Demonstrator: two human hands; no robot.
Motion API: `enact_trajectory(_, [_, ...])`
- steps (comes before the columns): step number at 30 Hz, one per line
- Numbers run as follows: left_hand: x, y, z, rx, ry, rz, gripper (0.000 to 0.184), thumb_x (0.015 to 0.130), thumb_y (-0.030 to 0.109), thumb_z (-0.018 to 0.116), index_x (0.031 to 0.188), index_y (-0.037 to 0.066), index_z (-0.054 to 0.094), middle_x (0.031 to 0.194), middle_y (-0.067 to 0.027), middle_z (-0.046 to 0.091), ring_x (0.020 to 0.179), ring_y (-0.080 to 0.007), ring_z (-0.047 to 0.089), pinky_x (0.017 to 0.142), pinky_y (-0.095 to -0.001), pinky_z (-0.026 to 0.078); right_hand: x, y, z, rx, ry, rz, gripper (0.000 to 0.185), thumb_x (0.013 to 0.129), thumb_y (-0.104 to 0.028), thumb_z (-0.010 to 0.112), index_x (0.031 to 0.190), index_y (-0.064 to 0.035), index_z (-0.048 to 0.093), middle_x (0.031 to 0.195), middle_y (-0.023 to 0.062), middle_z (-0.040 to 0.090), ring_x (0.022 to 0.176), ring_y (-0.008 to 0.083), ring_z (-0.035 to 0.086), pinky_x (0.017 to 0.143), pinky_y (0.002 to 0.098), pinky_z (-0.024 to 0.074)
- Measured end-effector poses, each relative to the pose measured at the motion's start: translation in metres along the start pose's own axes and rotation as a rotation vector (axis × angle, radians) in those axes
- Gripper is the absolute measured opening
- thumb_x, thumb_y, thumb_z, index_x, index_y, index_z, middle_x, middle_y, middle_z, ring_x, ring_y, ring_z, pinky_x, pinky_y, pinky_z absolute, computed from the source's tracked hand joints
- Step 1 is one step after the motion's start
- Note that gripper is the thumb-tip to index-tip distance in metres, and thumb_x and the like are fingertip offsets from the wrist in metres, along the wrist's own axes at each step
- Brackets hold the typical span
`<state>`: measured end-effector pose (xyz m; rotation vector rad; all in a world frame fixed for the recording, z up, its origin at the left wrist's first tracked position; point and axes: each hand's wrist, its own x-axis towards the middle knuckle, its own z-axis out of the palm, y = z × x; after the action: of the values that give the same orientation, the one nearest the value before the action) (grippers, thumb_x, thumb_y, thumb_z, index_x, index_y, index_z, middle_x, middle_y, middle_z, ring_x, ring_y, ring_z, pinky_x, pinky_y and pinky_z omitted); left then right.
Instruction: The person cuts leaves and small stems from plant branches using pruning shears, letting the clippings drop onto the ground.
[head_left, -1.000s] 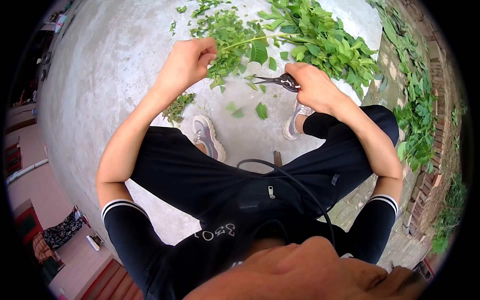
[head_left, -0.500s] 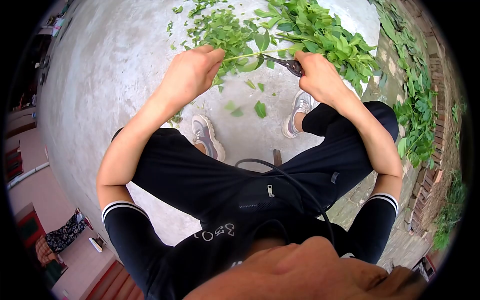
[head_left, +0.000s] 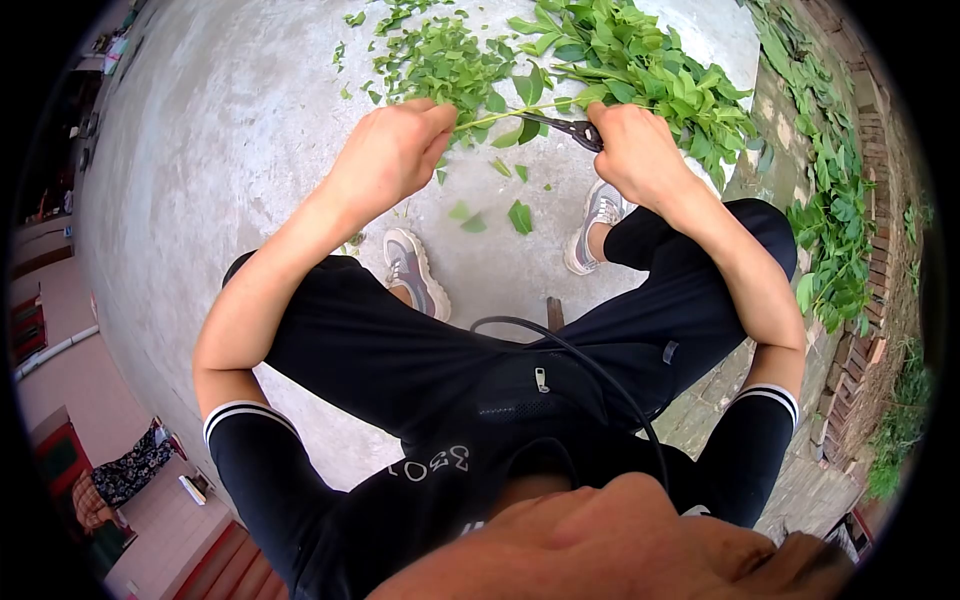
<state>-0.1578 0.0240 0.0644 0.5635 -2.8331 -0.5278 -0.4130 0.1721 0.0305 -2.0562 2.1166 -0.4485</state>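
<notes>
My left hand is closed in a pinch on the left end of a thin green stem. A few leaves still hang on the stem's middle. My right hand is closed around dark scissors, whose blades point left and lie just under the stem beside the leaves. The stem's right end reaches the fingers of my right hand; whether they grip it too I cannot tell. Beyond my hands lie a heap of small cut leaves and a larger pile of leafy sprigs.
Loose leaf pieces are scattered on the concrete floor between my shoes. More leafy branches lie along the right side near a row of bricks. A black cable crosses my lap.
My left hand has moved slightly down and to the right, tilting the stem a little. The leaves on it have shifted right. My right hand and the scissors have barely moved.
</notes>
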Motion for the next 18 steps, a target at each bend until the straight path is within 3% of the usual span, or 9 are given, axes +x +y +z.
enact_trajectory(18, [0.002,-0.012,-0.008,-0.055,0.057,0.041,0.005,0.088,0.004,0.066,0.091,0.002,0.062,0.081,-0.0141,0.061,0.071,-0.0340,0.060,0.063,-0.0394,0.048,-0.001,-0.003,-0.005,-0.032,0.013,0.004,0.012,0.069,-0.005,0.055,0.078,0.0025,0.061,0.071,0.0253,0.062,0.076,0.0463,0.063,0.071,0.0526,0.0497])
